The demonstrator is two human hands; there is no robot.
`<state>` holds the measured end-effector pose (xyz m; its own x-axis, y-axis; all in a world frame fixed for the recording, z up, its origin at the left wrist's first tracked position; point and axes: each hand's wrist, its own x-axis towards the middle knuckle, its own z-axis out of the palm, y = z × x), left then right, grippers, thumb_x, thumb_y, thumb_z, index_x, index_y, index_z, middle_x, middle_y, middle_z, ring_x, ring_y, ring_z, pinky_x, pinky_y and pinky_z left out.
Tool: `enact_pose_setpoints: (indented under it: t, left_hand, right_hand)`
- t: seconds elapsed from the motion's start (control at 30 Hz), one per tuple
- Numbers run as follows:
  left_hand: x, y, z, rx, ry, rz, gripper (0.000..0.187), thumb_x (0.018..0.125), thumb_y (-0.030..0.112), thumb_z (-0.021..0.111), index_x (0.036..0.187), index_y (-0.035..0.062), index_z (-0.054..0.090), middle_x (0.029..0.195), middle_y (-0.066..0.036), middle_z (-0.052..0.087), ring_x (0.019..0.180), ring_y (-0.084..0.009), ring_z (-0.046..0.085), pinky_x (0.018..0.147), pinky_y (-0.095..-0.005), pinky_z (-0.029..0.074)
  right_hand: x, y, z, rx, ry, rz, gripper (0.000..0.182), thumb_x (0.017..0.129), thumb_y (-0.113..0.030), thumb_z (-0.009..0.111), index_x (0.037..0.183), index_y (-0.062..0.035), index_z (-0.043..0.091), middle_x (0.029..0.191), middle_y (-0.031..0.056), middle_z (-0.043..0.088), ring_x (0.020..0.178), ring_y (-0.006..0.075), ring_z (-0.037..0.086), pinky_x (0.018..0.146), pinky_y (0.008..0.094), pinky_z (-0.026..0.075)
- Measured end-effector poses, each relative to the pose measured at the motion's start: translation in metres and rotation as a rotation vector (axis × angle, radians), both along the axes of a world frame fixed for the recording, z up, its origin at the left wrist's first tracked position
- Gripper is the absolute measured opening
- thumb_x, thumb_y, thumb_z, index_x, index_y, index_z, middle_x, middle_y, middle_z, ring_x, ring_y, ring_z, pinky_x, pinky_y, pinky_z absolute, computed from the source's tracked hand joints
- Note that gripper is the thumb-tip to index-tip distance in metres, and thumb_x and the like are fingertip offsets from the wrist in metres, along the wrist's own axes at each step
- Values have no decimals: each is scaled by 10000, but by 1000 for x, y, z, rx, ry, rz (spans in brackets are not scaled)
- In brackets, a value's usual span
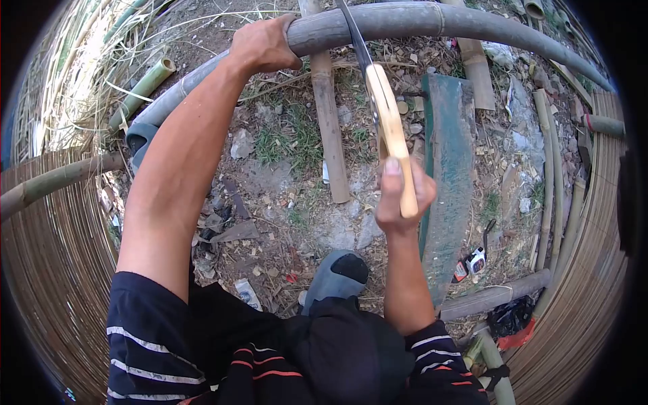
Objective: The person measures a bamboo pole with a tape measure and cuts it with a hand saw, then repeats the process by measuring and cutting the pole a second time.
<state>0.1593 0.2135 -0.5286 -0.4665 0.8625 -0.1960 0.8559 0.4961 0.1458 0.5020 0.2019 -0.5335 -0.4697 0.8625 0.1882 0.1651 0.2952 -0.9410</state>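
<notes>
A thick grey-brown bamboo pole (398, 21) runs across the top of the view. My left hand (262, 46) is wrapped over the pole, left of the blade. Lower down, my right hand (405, 196) grips the pale wooden handle of a saw (389, 121), with the thumb lying along the handle. The dark saw blade (354, 30) crosses the pole just right of my left hand. Whether the blade has cut into the bamboo cannot be made out.
Below the pole lie a flat bamboo piece (329, 135) and a long green board (445, 169). Slatted bamboo panels stand at left (54, 263) and right (574, 290). A tape measure (476, 260) rests on the littered ground, and a cut bamboo tube (145, 88) lies upper left.
</notes>
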Motion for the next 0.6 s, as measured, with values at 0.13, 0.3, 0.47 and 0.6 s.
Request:
enact_pose_setpoints:
  t: [0.13,0.3,0.47,0.6]
  left_hand:
    - [3,3,6,-16,-16,-13,871,604,375,841,1434,205,635,1119,-169,783,1019,-352,757,947,-450,589]
    - [9,11,27,-180,-100,19,895,691,430,871,1418,-22,609,1303,-290,689,1201,-347,692,982,-415,571]
    - [5,0,10,3,-55,0,857,607,354,831,1427,191,642,1091,-169,785,1003,-348,762,932,-447,602]
    - [0,4,9,-62,-40,15,925,602,346,846,1480,176,609,1156,-182,776,1035,-345,760,970,-432,595]
  right_hand:
    - [103,-67,-2,-2,31,50,406,930,-272,564,806,105,649,589,94,571,503,205,583,525,326,506]
    - [-26,16,-6,95,4,-20,291,964,-146,669,738,15,581,567,78,522,461,200,528,468,363,404]
    - [4,-6,-11,87,14,-9,272,953,-160,652,763,29,604,584,103,524,469,207,525,475,360,395]
    - [101,-76,-11,27,125,19,377,925,-257,581,773,84,635,621,121,598,535,228,626,536,345,525]
